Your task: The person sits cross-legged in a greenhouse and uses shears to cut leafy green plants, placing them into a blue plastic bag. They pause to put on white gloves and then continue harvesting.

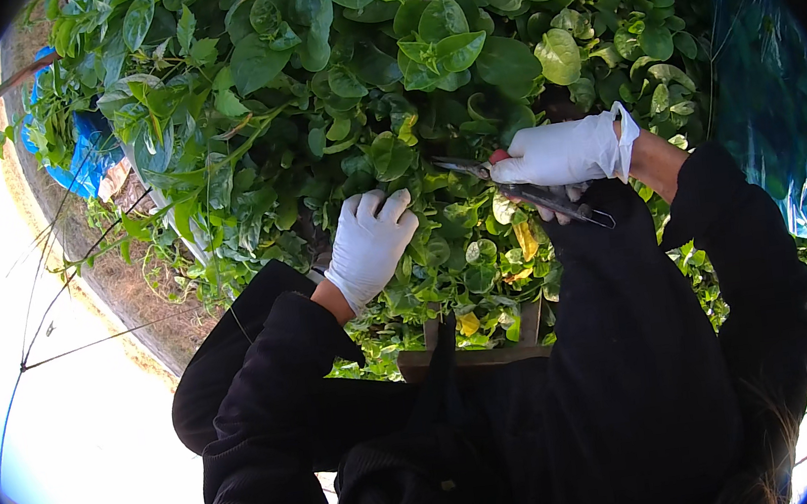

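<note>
My right hand, in a white disposable glove, grips a pair of garden shears above the leaves. The dark blades point left, and a wire loop shows at the handle end by my thigh. A small red part shows beside the fingers. Across from the blade tips is my left hand, also white-gloved, back up, with its fingers curled at the foliage. Whether anything is pinched under those fingers is hidden. Around both hands grow dense leafy green plants with thick rounded leaves. A few yellowed leaves hang below the shears.
Under me a wooden seat or board edge shows between my black-clothed legs. Blue plastic sheeting runs along the right, with another blue plastic piece at left. Thin cords cross the left side, beside a dry soil strip.
</note>
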`<action>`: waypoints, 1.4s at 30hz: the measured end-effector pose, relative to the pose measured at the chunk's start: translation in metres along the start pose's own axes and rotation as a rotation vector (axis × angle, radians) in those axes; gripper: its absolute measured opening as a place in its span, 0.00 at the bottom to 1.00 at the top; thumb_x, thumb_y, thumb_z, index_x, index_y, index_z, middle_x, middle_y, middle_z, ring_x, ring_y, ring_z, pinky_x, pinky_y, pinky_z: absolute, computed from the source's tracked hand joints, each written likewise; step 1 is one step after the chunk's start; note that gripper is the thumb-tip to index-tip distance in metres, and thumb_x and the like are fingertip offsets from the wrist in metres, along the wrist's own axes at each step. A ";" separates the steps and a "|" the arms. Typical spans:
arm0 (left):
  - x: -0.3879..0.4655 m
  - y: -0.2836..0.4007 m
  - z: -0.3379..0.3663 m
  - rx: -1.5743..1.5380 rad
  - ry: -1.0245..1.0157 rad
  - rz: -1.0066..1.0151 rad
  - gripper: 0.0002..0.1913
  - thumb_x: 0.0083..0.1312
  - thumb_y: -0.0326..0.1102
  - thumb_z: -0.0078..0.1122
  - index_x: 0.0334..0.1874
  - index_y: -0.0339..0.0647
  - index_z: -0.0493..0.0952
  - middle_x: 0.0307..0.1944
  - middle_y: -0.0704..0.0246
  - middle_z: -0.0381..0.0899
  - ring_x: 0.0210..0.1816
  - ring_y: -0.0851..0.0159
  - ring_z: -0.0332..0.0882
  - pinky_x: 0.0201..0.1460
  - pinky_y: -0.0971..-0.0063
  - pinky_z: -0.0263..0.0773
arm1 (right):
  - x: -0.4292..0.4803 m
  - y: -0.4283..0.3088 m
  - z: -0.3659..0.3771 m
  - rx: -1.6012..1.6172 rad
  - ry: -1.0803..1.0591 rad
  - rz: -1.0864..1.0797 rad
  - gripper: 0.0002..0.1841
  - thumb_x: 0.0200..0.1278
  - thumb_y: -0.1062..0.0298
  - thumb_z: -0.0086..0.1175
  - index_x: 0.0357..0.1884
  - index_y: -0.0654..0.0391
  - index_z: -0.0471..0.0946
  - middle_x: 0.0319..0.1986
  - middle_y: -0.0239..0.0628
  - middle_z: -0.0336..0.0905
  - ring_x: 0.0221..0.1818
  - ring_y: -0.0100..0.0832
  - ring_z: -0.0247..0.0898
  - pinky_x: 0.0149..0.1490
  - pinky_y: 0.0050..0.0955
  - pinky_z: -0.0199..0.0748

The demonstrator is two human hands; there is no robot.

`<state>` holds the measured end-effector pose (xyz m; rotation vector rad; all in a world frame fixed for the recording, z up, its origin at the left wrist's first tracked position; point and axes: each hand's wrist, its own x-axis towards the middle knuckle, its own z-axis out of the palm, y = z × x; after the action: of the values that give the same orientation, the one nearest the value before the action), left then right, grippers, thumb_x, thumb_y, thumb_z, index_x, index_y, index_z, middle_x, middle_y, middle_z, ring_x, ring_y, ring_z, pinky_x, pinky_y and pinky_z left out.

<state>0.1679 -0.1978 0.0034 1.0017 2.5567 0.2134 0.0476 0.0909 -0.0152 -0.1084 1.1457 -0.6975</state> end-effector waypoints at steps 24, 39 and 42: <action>-0.015 -0.012 0.018 -0.357 0.074 -0.040 0.13 0.55 0.24 0.62 0.43 0.36 0.76 0.54 0.58 0.75 0.56 0.46 0.74 0.58 0.56 0.72 | 0.040 -0.034 0.007 -0.180 0.002 -0.114 0.27 0.73 0.48 0.40 0.29 0.64 0.77 0.18 0.39 0.79 0.18 0.33 0.78 0.29 0.32 0.77; 0.024 -0.003 -0.017 -0.397 0.016 -0.427 0.48 0.52 0.15 0.54 0.81 0.40 0.54 0.42 0.55 0.74 0.43 0.48 0.73 0.48 0.58 0.73 | -0.008 -0.015 -0.014 0.046 0.067 -0.097 0.28 0.78 0.48 0.37 0.40 0.66 0.78 0.28 0.48 0.87 0.21 0.31 0.83 0.22 0.25 0.77; 0.027 -0.017 -0.012 -0.357 0.009 -0.434 0.44 0.51 0.15 0.54 0.77 0.32 0.60 0.42 0.53 0.74 0.43 0.47 0.74 0.47 0.60 0.74 | 0.007 -0.020 -0.016 0.047 0.047 -0.087 0.30 0.78 0.46 0.38 0.43 0.69 0.79 0.29 0.47 0.87 0.23 0.32 0.85 0.25 0.26 0.83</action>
<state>0.1342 -0.1919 0.0013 0.3076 2.5433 0.5247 0.0259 0.0751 -0.0192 -0.1030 1.1741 -0.8076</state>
